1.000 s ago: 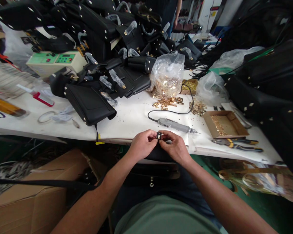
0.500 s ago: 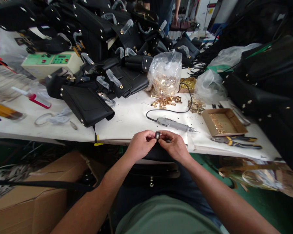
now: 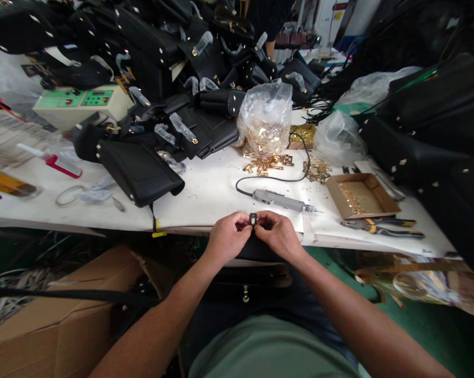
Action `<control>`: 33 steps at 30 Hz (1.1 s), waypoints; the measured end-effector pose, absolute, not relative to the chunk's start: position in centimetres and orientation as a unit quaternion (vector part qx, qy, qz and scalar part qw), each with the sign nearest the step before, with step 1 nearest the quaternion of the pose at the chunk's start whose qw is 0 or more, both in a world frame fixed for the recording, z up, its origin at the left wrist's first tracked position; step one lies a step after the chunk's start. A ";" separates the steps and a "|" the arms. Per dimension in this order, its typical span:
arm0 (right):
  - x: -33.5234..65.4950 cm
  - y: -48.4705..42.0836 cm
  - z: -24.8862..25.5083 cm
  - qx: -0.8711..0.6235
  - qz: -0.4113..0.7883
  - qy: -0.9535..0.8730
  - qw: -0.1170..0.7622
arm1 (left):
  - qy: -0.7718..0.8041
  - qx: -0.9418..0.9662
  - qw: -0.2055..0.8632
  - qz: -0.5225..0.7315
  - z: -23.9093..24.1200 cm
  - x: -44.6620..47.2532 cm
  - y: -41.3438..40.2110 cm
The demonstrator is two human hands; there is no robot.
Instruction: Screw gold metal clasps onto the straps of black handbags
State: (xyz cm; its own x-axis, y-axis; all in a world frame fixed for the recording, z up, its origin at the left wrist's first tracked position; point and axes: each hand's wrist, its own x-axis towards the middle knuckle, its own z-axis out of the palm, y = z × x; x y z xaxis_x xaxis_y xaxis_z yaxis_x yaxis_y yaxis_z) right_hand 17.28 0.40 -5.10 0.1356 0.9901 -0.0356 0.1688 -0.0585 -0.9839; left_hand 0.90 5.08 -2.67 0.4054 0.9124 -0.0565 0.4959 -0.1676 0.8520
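A small black tab (image 3: 253, 218) with a pale metal fitting on it is pinched at the table's front edge. My left hand (image 3: 229, 236) closes on its left side, thumb and fingertips together. From the right, my right hand (image 3: 279, 233) pinches the same piece. Beneath both hands a black handbag (image 3: 256, 251) rests on my lap, a metal clasp (image 3: 245, 295) showing at its front. Whether the tab is joined to this bag is hidden by my fingers. Just beyond the hands lies a grey electric screwdriver (image 3: 280, 200), its tip to the right.
Gold metal fittings (image 3: 268, 165) lie beside a clear plastic bag (image 3: 265, 113). To the right are a cardboard tray (image 3: 372, 195) of small gold parts and pliers (image 3: 382, 228). Black handbags (image 3: 140, 170) pile up at left and back. A person's arm (image 3: 270, 49) shows behind.
Both hands keep their pinch on the tab, which has tilted slightly and shifted a little to the left. The person in the background has moved.
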 end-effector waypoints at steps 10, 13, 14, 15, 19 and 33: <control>18.0 0.4 -4.9 -0.553 0.479 -0.488 0.475 | 0.476 0.720 0.439 0.248 -2.9 0.7 5.4; 17.9 0.4 -4.8 -0.556 0.480 -0.488 0.472 | 0.476 0.718 0.445 0.245 -2.9 0.7 5.5; 17.9 0.4 -4.8 -0.559 0.476 -0.488 0.471 | 0.475 0.718 0.447 0.243 -2.8 0.6 5.5; 17.8 0.4 -4.8 -0.563 0.471 -0.489 0.471 | 0.473 0.718 0.450 0.242 -2.8 0.6 5.5; 17.4 0.4 -5.1 -0.579 0.436 -0.498 0.476 | 0.474 0.716 0.451 0.244 -2.7 0.7 5.3; 18.1 0.6 -5.3 -0.543 0.497 -0.488 0.469 | 0.492 0.710 0.438 0.251 -2.9 0.9 5.0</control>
